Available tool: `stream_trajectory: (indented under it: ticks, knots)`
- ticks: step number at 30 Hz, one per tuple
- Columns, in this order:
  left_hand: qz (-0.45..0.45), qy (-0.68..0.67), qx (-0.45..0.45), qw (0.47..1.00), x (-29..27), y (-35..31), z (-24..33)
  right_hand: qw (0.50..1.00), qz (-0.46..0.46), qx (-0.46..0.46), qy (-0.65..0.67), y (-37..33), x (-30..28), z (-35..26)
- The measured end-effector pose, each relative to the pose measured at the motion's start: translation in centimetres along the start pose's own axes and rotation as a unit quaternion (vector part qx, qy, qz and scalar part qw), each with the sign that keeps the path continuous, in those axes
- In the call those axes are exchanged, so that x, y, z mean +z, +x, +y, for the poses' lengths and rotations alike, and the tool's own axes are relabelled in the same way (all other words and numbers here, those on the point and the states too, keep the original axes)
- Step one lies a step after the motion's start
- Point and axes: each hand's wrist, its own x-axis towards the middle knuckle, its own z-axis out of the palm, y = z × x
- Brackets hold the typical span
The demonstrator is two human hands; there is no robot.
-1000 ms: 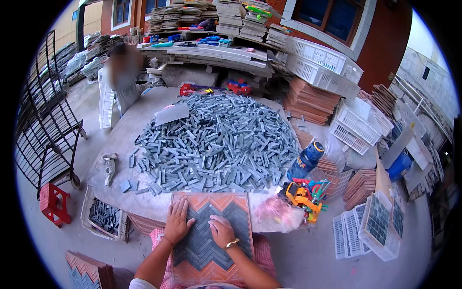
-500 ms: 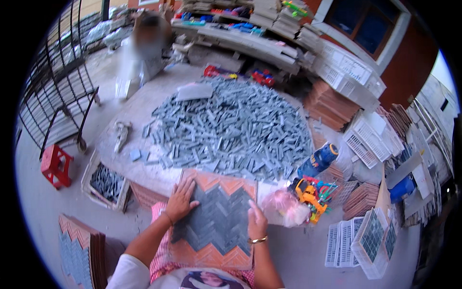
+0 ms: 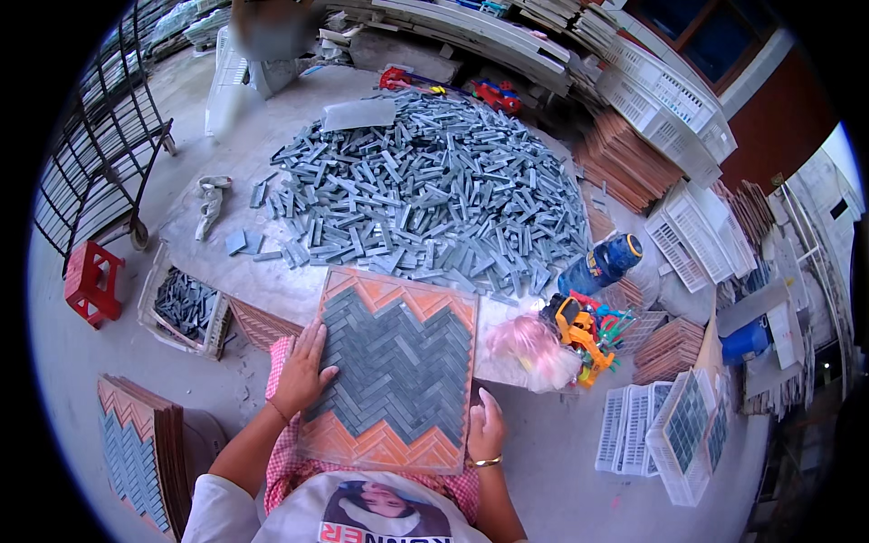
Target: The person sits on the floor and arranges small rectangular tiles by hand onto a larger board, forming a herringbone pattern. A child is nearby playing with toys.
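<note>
A square orange tray (image 3: pixel 380 451), filled with grey strip tiles (image 3: pixel 398 371) in a zigzag herringbone pattern, lies in front of me, tilted over my lap and the table's near edge. Orange pieces fill its near and far ends. My left hand (image 3: pixel 303 373) rests along the tray's left edge, fingers stretched out and thumb apart on the tiles. At the right edge, near the closer corner, my right hand (image 3: pixel 486 433) has its thumb raised and its other fingers curled at the rim, partly hidden. Beyond the tray spreads a large heap of loose grey tile strips (image 3: pixel 434 190).
A blue bottle (image 3: pixel 599 264), toys (image 3: pixel 588 339) and a pink-haired bundle (image 3: pixel 534 351) stand right of the tray. A crate of dark strips (image 3: pixel 186 312), a red stool (image 3: pixel 93 282) and stacked filled trays (image 3: pixel 136 443) are left. White crates (image 3: pixel 674 434) stand right. Another person (image 3: pixel 272 36) is far left.
Both my hands have slid nearer to me along the tray's sides. My view has tilted downward, so the tray and heap appear higher in the picture.
</note>
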Motion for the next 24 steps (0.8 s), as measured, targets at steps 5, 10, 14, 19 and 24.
stream_trajectory:
  ticks: [5, 10, 14, 19, 24]
  knots:
    - [0.019, -0.027, -0.011, 0.999, -0.3, 0.0, 0.4, 1.0, 0.0, -0.011, 0.002, 0.8, -0.1, -0.4]
    - [0.021, -0.013, 0.001, 1.0, 0.0, 0.0, 0.2, 0.991, -0.033, 0.094, 0.091, 0.0, 1.1, 1.0]
    - [0.028, 0.028, 0.034, 0.999, -0.5, -1.7, 2.1, 0.995, -0.029, 0.066, 0.068, 0.0, 0.6, 0.5]
    - [0.001, 0.083, 0.04, 0.996, 0.9, -3.1, 3.8, 0.997, -0.033, 0.05, 0.045, 0.7, 0.3, 0.2]
    - [0.012, 0.092, 0.051, 0.994, 1.1, -3.0, 3.6, 0.99, -0.141, -0.028, -0.004, 3.6, 1.5, -3.3]
